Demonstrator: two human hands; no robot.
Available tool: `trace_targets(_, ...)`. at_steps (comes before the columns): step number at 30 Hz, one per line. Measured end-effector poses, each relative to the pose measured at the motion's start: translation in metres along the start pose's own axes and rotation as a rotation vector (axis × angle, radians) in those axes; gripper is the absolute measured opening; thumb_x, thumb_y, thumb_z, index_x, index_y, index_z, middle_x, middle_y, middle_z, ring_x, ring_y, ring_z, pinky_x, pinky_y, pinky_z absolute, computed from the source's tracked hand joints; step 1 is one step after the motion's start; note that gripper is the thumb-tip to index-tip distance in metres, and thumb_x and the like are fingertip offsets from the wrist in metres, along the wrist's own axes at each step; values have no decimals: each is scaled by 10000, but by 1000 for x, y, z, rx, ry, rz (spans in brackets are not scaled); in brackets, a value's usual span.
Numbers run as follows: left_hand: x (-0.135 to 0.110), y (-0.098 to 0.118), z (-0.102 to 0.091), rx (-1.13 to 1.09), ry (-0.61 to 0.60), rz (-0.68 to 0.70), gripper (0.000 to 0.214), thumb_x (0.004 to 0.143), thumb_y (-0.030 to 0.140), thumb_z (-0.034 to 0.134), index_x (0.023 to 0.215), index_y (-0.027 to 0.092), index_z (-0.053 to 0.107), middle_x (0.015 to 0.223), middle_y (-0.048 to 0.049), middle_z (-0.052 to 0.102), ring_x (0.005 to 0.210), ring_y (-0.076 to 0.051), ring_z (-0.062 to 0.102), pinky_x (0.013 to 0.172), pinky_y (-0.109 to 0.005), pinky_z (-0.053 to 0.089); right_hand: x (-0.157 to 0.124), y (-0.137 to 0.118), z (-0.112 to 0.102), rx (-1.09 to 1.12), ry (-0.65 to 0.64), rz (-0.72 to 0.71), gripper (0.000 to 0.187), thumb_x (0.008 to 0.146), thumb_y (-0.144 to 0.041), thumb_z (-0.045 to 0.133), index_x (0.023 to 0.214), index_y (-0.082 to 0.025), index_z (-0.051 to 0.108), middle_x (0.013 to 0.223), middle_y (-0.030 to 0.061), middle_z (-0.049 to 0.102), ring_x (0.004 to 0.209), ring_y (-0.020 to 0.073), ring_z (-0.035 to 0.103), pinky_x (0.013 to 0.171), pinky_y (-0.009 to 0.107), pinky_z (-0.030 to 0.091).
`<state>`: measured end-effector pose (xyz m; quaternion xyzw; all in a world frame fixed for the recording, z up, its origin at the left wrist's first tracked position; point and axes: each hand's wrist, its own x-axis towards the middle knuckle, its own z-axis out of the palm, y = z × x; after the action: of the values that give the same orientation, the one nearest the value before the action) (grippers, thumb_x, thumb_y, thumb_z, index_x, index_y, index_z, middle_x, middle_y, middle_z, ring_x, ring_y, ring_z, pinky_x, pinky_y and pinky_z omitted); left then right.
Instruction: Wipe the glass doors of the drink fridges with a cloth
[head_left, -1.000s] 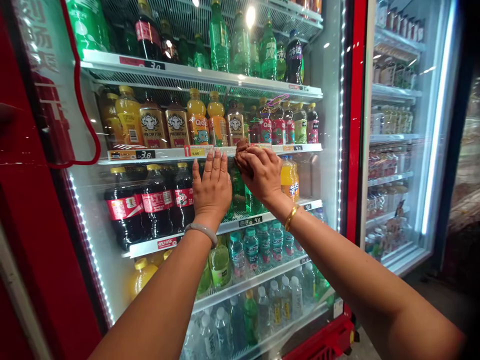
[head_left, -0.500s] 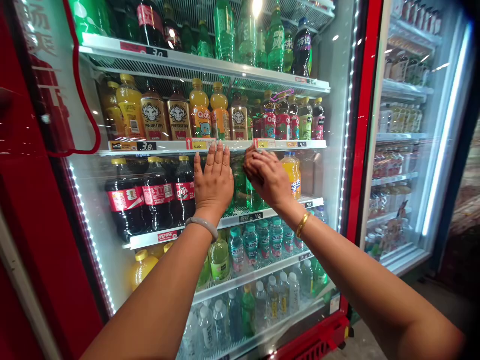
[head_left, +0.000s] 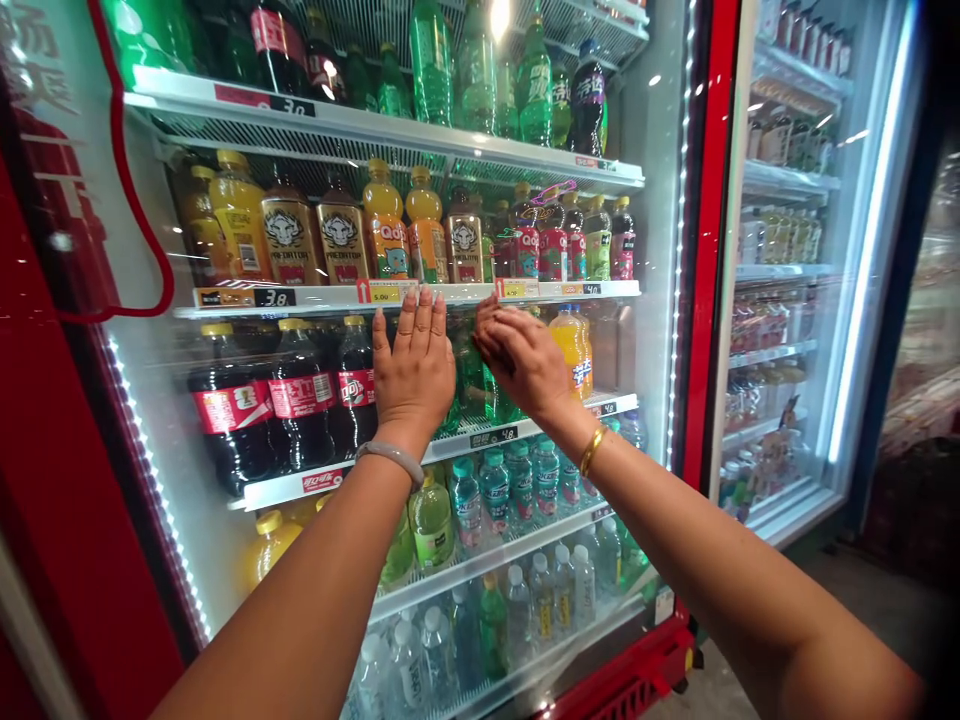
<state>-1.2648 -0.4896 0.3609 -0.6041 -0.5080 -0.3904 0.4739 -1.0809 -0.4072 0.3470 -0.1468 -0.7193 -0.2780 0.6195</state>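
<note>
My left hand [head_left: 414,365] lies flat with its fingers stretched upward against the glass door of a drinks fridge. A grey bangle [head_left: 391,462] is on that wrist. To its right, my right hand [head_left: 525,358] is at the glass with its fingers bent and close together; what they hold, if anything, is hidden. A dark shape beside its fingertips looks like its reflection. A gold bracelet [head_left: 592,450] circles the right wrist. Behind the glass are cola bottles [head_left: 301,395] to the left of my hands and orange drink bottles [head_left: 573,350] to the right.
Shelves hold juice bottles [head_left: 386,225], green bottles [head_left: 433,70], blue-capped bottles [head_left: 495,490] and water bottles [head_left: 435,645]. A red frame [head_left: 709,230] edges the door. A red cable-like line [head_left: 124,170] curves at left. Another lit fridge [head_left: 787,270] stands at right.
The whole view has shifted a little, so the fridge and both hands sit slightly further left. Both hands keep about the same places and shapes against the glass.
</note>
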Motion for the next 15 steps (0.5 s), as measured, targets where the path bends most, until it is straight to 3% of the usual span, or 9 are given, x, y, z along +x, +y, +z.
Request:
trace_targets(3, 0, 0, -1, -11, 1, 1, 609, 1064, 261, 323, 1656, 141, 247, 1730, -110, 240, 1629, -274, 182, 1335, -601, 13, -21, 10, -7, 18, -70, -115, 390, 938, -308, 670, 1324, -311, 617, 1386, 39, 670, 1397, 233, 559, 1185, 483, 511)
trace_targets(7, 0, 1, -2, -19, -1, -2, 612, 1058, 253, 336, 1653, 137, 257, 1727, -113, 245, 1630, -269, 178, 1338, -590, -2, -5, 21, -6, -24, 53, 9, 351, 943, -311, 648, 1287, -241, 644, 1332, 115, 668, 1275, 274, 610, 1097, 508, 548)
trace_targets(11, 0, 1, -2, -23, 3, -11, 605, 1065, 264, 323, 1657, 159, 253, 1726, -102, 258, 1632, -250, 174, 1341, -572, -15, 30, -5, 11, -52, 116, 127, 376, 931, -283, 641, 1303, -225, 631, 1357, 112, 652, 1255, 279, 595, 1114, 504, 526)
trace_targets(15, -1, 0, -1, -1, 3, -8, 591, 1076, 274, 294, 1654, 155, 262, 1727, -98, 252, 1632, -247, 173, 1342, -565, -7, 16, -25, 11, -18, -14, -44, 308, 987, -312, 586, 1286, -266, 641, 1374, 63, 667, 1331, 232, 568, 1184, 460, 491)
